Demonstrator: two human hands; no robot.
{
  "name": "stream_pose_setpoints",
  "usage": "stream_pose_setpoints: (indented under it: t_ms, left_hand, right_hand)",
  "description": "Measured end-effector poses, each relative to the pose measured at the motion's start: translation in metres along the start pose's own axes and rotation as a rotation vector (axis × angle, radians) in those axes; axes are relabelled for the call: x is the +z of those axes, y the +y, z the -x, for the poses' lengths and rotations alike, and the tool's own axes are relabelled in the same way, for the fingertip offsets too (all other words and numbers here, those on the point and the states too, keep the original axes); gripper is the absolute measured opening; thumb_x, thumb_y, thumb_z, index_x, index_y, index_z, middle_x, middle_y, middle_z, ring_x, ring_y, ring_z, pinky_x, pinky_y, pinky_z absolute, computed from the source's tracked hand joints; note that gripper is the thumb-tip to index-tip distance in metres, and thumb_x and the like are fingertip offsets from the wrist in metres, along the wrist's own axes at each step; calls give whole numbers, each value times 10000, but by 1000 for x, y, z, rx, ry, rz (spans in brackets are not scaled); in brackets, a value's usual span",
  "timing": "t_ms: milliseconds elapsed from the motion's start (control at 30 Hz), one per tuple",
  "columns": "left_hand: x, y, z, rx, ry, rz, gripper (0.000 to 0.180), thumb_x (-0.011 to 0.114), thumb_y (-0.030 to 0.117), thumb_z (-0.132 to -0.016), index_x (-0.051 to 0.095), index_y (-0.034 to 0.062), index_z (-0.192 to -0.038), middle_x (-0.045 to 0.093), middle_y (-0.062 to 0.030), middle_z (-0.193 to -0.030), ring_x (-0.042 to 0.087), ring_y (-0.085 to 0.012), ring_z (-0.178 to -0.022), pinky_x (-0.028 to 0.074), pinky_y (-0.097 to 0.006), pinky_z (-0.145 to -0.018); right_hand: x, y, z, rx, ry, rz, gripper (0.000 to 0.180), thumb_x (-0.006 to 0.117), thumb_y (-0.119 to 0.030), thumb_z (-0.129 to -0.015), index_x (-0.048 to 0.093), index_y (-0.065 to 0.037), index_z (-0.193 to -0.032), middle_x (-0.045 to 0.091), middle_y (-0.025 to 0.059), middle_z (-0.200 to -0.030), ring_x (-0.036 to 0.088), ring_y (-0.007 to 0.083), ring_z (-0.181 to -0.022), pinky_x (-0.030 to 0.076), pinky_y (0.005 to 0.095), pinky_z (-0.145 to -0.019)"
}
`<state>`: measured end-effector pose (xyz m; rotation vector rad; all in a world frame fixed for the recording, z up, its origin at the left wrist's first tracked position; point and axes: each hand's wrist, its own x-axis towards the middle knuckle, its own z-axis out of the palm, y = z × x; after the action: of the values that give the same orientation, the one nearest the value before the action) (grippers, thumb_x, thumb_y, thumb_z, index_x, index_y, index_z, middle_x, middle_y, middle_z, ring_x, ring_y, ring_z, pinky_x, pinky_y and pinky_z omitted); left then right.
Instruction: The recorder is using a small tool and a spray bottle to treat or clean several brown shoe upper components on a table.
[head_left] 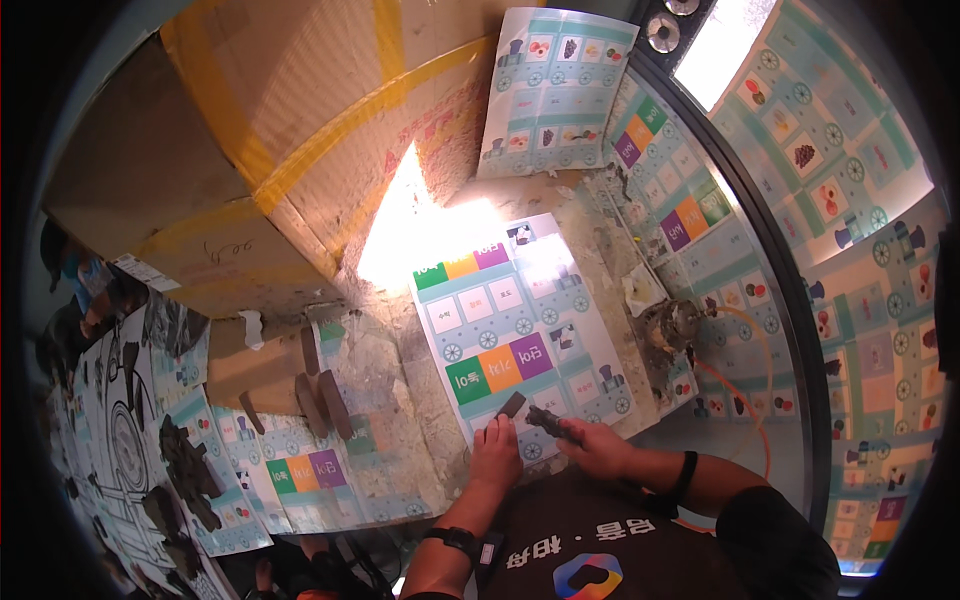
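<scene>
A printed sheet with train pictures and green, orange and purple blocks lies on a worn, stained surface in front of me. My left hand presses flat on the sheet's near edge, fingers beside a small dark rectangular piece. My right hand grips a dark tool whose tip points at that piece. Both wrists wear dark bands.
A large cardboard box with yellow tape stands at the back left. More printed sheets lie at the left with dark brown strips on them. A crumpled lump and an orange cable sit at the right, by a glass wall covered in sheets.
</scene>
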<state>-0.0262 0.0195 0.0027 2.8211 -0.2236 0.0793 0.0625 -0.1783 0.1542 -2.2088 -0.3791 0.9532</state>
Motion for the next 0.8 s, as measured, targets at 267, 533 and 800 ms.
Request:
stream_pose_setpoints:
  t_ms: [267,533,800]
  left_hand:
    - [5,0,2,-14,1,17,633,675,165,-723,576,-30,-1317,516,-152,-1408,488,-294,-1294,385,-456,-1001]
    - [4,1,1,-16,2,-4,634,672,159,-734,575,-34,-1330,521,-155,-1408,489,-299,-1297,384,-465,-1004]
    - [-1,2,0,5,-3,-33,598,652,155,-769,588,-35,-1332,533,-154,-1402,501,-294,-1288,382,-470,-1014]
  right_hand:
    - [1,-1,2,2,25,34,343,632,-285,-985,601,-37,-1220,694,271,-1023,661,469,-1010,536,496,-853]
    - [-7,-1,4,59,101,3,332,635,-276,-982,608,-37,-1210,699,255,-1001,665,467,-991,538,494,-842]
    - [1,16,8,13,65,21,338,643,-295,-972,612,-37,-1188,697,260,-997,664,467,-991,535,494,-844]
